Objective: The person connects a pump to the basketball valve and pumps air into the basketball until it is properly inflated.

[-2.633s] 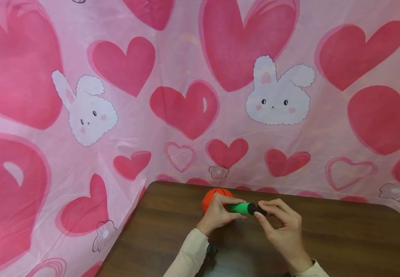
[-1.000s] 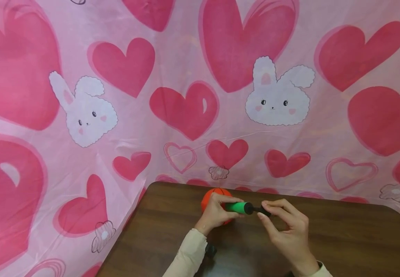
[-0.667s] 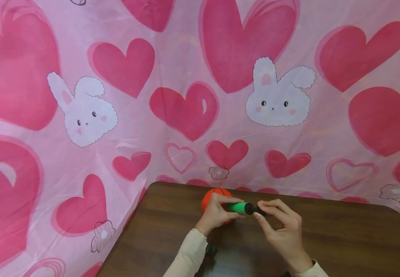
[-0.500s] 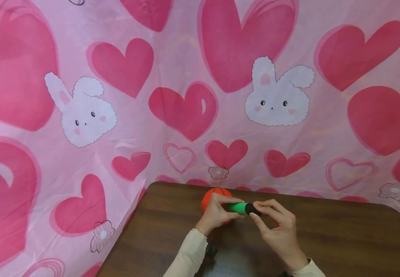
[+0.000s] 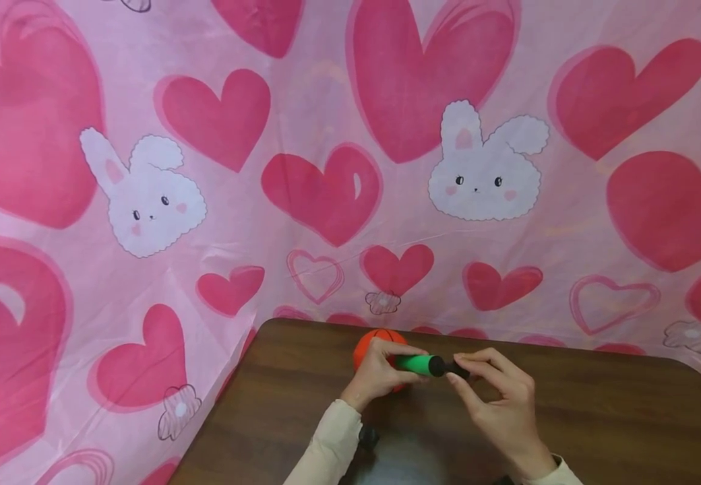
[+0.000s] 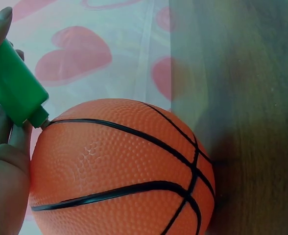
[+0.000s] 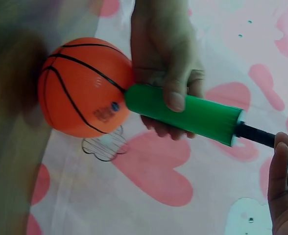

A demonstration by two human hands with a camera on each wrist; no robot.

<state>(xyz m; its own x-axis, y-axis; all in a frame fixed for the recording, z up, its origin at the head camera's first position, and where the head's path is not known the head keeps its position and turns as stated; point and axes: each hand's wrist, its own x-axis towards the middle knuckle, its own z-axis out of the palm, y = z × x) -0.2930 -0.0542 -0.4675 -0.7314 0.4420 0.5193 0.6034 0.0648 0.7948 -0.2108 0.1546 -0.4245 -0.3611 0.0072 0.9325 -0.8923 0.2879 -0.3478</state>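
Note:
My left hand (image 5: 377,372) grips the green barrel of a hand pump (image 7: 188,115). The pump's nozzle end meets an orange ball with black lines, like a small basketball (image 6: 124,166); a short metal tip shows there in the left wrist view. In the head view the basketball sits on the table, partly hidden behind my left hand. My right hand (image 5: 502,407) pinches the pump's black handle between thumb and fingers. A length of black rod (image 7: 256,134) shows between the barrel and the handle.
A small dark object (image 5: 369,436) lies on the brown wooden table (image 5: 617,417) beside my left sleeve. Behind the table hangs a pink cloth (image 5: 326,81) printed with hearts and rabbits.
My right hand has moved the pump handle out, in against the barrel, and now out to the right again. My left hand and the basketball have stayed nearly still.

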